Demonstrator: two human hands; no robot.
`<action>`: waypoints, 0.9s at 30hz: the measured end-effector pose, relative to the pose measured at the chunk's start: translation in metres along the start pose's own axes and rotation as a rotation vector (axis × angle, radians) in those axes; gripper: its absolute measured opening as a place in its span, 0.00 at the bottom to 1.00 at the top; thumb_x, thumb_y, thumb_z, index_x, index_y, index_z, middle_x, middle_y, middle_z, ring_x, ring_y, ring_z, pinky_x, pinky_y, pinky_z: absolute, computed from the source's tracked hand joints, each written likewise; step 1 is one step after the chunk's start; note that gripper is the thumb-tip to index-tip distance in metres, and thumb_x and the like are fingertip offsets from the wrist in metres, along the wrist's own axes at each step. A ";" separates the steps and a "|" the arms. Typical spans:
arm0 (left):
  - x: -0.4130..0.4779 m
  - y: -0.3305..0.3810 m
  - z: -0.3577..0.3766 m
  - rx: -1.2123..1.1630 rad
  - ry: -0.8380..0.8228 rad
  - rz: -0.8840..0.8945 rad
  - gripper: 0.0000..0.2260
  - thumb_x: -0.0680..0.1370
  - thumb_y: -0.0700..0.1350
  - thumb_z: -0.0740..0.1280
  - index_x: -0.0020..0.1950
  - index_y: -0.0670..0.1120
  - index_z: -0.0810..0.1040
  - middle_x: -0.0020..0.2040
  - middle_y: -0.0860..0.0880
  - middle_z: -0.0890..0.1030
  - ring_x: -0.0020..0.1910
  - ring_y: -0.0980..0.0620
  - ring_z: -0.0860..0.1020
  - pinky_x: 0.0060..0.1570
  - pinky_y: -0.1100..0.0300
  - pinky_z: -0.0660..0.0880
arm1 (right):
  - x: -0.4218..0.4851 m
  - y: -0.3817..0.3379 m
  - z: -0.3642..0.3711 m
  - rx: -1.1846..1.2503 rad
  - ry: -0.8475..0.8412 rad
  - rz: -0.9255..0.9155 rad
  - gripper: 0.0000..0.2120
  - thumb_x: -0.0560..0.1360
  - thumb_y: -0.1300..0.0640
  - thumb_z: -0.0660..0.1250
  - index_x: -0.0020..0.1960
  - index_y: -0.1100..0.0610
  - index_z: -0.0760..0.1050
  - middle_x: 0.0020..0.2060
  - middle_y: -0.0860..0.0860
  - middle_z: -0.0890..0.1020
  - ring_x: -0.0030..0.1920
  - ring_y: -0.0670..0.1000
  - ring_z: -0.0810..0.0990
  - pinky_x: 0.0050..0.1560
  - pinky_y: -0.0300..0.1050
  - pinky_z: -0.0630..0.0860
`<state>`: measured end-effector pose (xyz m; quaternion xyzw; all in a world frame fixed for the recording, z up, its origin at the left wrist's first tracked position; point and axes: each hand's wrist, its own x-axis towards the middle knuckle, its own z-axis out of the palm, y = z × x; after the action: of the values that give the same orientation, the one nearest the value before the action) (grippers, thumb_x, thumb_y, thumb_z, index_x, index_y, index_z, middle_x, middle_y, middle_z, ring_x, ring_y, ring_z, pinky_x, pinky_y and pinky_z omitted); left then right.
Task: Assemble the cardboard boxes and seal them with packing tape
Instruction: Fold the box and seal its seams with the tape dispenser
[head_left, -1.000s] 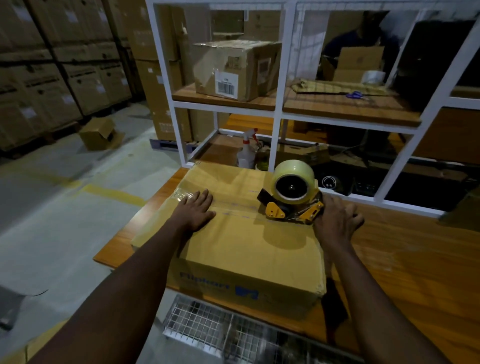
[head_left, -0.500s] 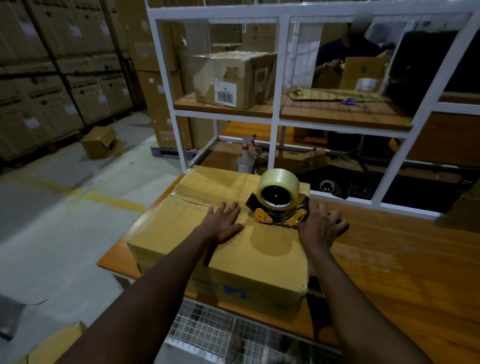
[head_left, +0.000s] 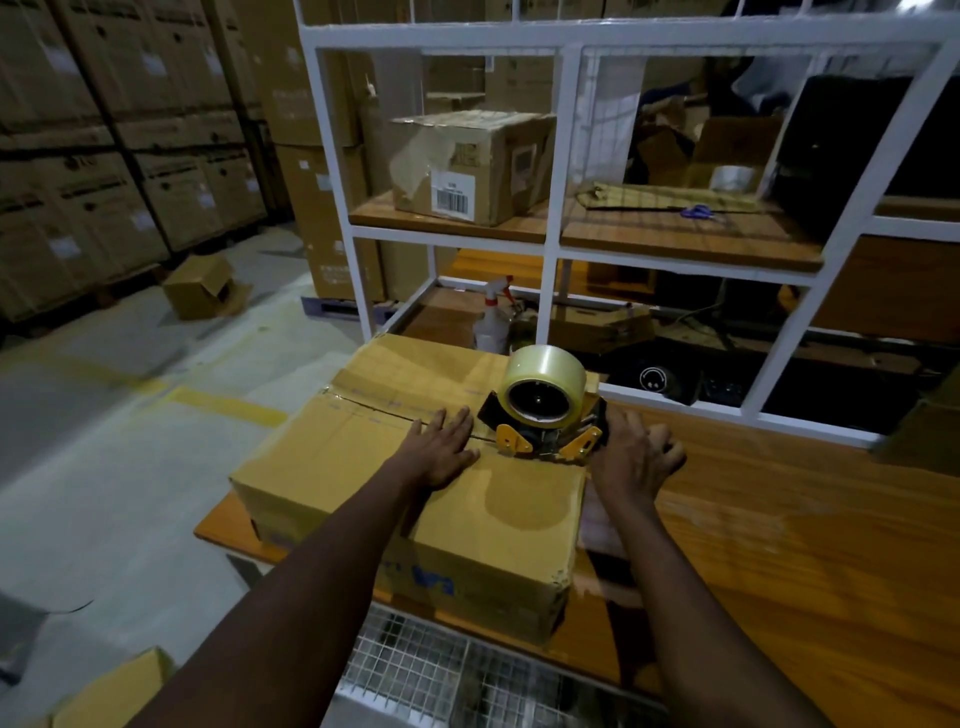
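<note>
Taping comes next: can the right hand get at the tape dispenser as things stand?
Probably yes: the right hand is right beside the tape dispenser on the box, with nothing between; the left hand rests flat left of it.

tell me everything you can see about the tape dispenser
The tape dispenser is a black frame with yellow-orange plates, carrying a roll of clear tape whose dark core faces the camera. It stands upright on the box top, near the right edge, over the flap seam. The right hand lies against its right end; a grip is unclear.
</note>
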<state>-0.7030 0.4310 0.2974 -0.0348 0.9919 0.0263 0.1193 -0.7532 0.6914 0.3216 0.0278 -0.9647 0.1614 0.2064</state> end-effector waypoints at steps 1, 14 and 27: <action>0.000 -0.001 0.000 0.001 -0.004 0.001 0.31 0.84 0.60 0.46 0.81 0.48 0.40 0.81 0.51 0.39 0.80 0.44 0.41 0.76 0.40 0.45 | 0.001 0.009 -0.003 -0.001 -0.005 0.009 0.13 0.72 0.58 0.69 0.54 0.46 0.74 0.51 0.49 0.78 0.51 0.59 0.70 0.53 0.53 0.60; -0.006 0.043 -0.010 0.005 0.014 0.090 0.30 0.84 0.57 0.47 0.81 0.47 0.42 0.81 0.50 0.41 0.80 0.44 0.43 0.75 0.39 0.46 | 0.005 0.060 -0.014 -0.031 0.046 0.057 0.13 0.70 0.57 0.71 0.52 0.46 0.75 0.49 0.48 0.78 0.51 0.59 0.68 0.51 0.53 0.59; 0.004 0.065 0.000 -0.007 0.003 0.138 0.33 0.82 0.64 0.46 0.81 0.49 0.40 0.81 0.51 0.40 0.80 0.46 0.42 0.77 0.43 0.45 | -0.007 0.071 -0.016 0.075 0.038 0.104 0.15 0.70 0.58 0.71 0.54 0.46 0.75 0.49 0.47 0.78 0.51 0.58 0.68 0.54 0.54 0.60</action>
<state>-0.7116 0.4950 0.2996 0.0330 0.9920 0.0377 0.1159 -0.7487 0.7641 0.3111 -0.0176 -0.9539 0.2086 0.2150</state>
